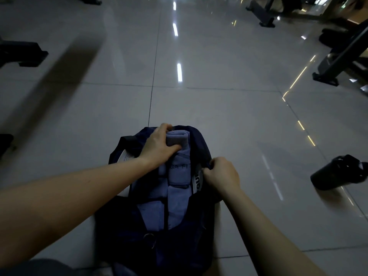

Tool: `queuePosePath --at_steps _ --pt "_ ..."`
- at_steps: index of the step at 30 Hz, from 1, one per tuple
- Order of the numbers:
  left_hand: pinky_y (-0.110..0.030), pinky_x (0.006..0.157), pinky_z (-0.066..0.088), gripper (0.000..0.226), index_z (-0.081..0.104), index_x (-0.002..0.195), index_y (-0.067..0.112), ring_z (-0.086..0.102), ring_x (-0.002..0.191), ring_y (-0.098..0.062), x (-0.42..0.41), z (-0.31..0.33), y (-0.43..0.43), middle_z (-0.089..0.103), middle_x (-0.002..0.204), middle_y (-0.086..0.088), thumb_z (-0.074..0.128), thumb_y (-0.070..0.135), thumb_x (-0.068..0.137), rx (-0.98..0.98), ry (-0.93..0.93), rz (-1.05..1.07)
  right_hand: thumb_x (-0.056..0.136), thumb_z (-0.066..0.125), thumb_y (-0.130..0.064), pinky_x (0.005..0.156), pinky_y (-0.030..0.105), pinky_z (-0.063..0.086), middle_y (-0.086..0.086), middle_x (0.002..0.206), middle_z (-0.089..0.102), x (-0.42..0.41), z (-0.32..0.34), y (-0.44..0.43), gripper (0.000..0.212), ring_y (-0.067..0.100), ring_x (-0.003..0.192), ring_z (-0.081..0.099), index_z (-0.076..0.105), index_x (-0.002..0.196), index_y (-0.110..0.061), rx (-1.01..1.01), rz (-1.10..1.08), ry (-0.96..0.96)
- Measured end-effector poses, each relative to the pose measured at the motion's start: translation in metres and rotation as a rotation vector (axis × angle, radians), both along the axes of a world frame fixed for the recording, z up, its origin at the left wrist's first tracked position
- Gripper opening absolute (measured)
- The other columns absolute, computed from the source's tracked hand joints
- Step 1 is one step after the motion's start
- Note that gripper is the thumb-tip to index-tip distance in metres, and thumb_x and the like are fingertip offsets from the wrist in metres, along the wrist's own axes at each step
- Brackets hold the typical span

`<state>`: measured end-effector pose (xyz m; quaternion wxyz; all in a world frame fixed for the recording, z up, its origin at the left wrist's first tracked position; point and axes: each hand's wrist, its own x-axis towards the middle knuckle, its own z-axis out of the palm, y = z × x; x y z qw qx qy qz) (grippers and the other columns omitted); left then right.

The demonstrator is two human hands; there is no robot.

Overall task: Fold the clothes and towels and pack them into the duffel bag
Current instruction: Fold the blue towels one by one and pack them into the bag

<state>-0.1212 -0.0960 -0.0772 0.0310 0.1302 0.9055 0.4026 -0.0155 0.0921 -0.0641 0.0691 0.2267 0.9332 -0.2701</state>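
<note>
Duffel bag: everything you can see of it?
The duffel bag is dark navy soft fabric, lying open-topped on the tiled floor. Folded blue towels fill it; a metal ring shows at its near end. The left hand grips a rolled towel inside, the right hand grips its right rim.

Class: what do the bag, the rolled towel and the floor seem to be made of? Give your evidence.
Bag: dark, matte fabric, perhaps nylon; it slumps and creases.
Towel: soft, matte blue cloth; it holds a roll.
Floor: glossy tile; grout lines, mirrored lights.

Bare forearms [69, 196]; dark garment [37, 266] at bottom edge
</note>
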Motion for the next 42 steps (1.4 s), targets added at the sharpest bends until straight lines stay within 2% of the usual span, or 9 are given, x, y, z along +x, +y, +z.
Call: queuePosePath --at_steps 4,6,9,13,16,21,30,36,42 --pt "-0.041 0.085 0.051 0.064 0.053 0.13 0.019 0.053 0.108 -0.026 0.014 0.006 -0.005 0.045 0.129 -0.007 0.083 0.032 0.074 -0.277 0.56 -0.114 0.083 0.061 -0.035 0.068 0.034 0.045 0.005 0.088 0.064 -0.007 0.005 0.003 0.021 0.034 0.085 0.062 0.056 0.088 -0.015 0.079 0.006 -0.011" --pt "-0.044 0.08 0.049 0.058 0.06 0.121 0.015 0.053 0.103 -0.028 0.021 0.001 -0.006 0.05 0.123 -0.01 0.083 0.035 0.072 -0.354 0.629 -0.185 0.08 0.064 -0.037 0.07 0.035 0.044 0.005 0.1 0.061 -0.018 0.01 0.004 0.033 0.033 0.093 0.062 0.052 0.102 -0.015 0.114 0.013 0.035" --pt "-0.048 0.078 0.052 0.067 0.062 0.123 0.011 0.056 0.104 -0.034 0.027 -0.015 -0.007 0.055 0.122 -0.013 0.087 0.04 0.068 -0.464 0.516 -0.289 0.075 0.067 -0.039 0.082 0.039 0.051 0.006 0.113 0.058 -0.042 0.018 -0.001 0.044 0.032 0.099 0.061 0.053 0.11 -0.016 0.1 0.169 0.047" --pt "-0.048 0.093 0.053 0.083 0.053 0.142 0.011 0.05 0.123 -0.033 0.031 -0.025 -0.006 0.052 0.137 -0.014 0.086 0.039 0.071 -0.516 0.374 -0.297 0.066 0.075 -0.049 0.076 0.038 0.057 0.003 0.095 0.069 -0.078 0.026 -0.001 0.041 0.022 0.088 0.067 0.06 0.091 -0.021 -0.293 0.167 -0.061" --pt "-0.045 0.106 0.044 0.094 0.046 0.148 0.01 0.04 0.136 -0.03 0.033 -0.027 0.0 0.043 0.151 -0.011 0.082 0.05 0.071 -0.592 0.436 -0.291 0.07 0.071 -0.061 0.083 0.041 0.055 0.001 0.097 0.063 -0.104 0.022 0.002 0.057 0.023 0.092 0.064 0.053 0.097 -0.014 -0.092 0.208 -0.039" --pt "-0.044 0.122 0.028 0.111 0.031 0.156 0.004 0.028 0.149 -0.03 0.031 -0.033 0.002 0.028 0.164 -0.012 0.081 0.054 0.071 -0.58 0.429 -0.239 0.085 0.066 -0.044 0.078 0.035 0.052 0.008 0.099 0.069 -0.133 0.006 -0.001 0.033 0.031 0.093 0.065 0.066 0.098 -0.014 0.111 0.257 0.002" --pt "-0.036 0.125 0.02 0.1 0.029 0.158 0.009 0.017 0.155 -0.026 0.01 -0.048 0.012 0.017 0.168 -0.009 0.08 0.045 0.08 -0.55 0.297 -0.449 0.088 0.072 -0.022 0.064 0.035 0.045 0.006 0.068 0.061 -0.149 -0.007 0.028 0.019 0.025 0.069 0.058 0.069 0.074 -0.009 -0.192 0.123 0.097" --pt "-0.033 0.124 0.021 0.099 0.026 0.159 0.011 0.014 0.155 -0.021 -0.001 -0.052 0.014 0.013 0.169 -0.005 0.079 0.046 0.082 -0.507 0.16 -0.503 0.092 0.067 -0.032 0.071 0.03 0.048 0.006 0.085 0.071 -0.139 -0.022 0.039 0.017 0.028 0.084 0.066 0.072 0.083 -0.019 -0.008 0.155 0.139" --pt "-0.039 0.122 0.027 0.09 0.026 0.159 0.008 0.022 0.153 -0.027 -0.005 -0.06 0.013 0.018 0.168 -0.009 0.069 0.046 0.091 -0.542 0.039 -0.603 0.092 0.067 -0.031 0.076 0.035 0.053 0.01 0.084 0.073 -0.141 -0.019 0.035 0.021 0.028 0.085 0.069 0.073 0.081 -0.014 -0.15 -0.039 0.277"
